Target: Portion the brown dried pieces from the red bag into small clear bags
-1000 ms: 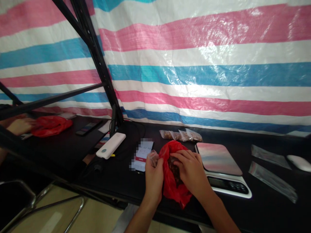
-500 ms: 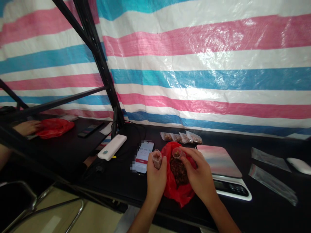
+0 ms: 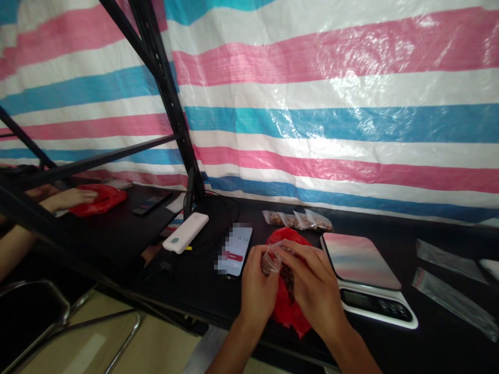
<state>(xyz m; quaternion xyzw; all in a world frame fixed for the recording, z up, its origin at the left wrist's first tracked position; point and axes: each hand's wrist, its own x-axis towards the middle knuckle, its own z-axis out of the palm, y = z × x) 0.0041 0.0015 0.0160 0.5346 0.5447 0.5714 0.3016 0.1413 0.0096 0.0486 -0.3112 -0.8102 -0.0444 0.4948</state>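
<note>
My left hand [image 3: 259,283] is closed around a small clear plastic bag [image 3: 272,261], holding it upright with its mouth up. My right hand [image 3: 314,275] is closed, its fingertips pinched at the bag's mouth. The small clear cup it held a moment ago is mostly hidden there by the fingers and the shiny plastic. Beneath both hands lies an open red plastic bag [image 3: 297,321] with dark brown, crumbly dried bits [image 3: 288,280] inside, partly covered by my right hand.
Several filled clear bags [image 3: 298,220] lie behind the red bag. A kitchen scale [image 3: 360,262] stands to the right, with flat clear bags [image 3: 454,298] beyond it. Left are a phone [image 3: 238,252] and a white power bank [image 3: 186,232]. Another person's hand [image 3: 74,198] touches another red bag.
My right hand has moved left with the small cup, from over the red bag to the mouth of the clear bag. The view has shifted slightly.
</note>
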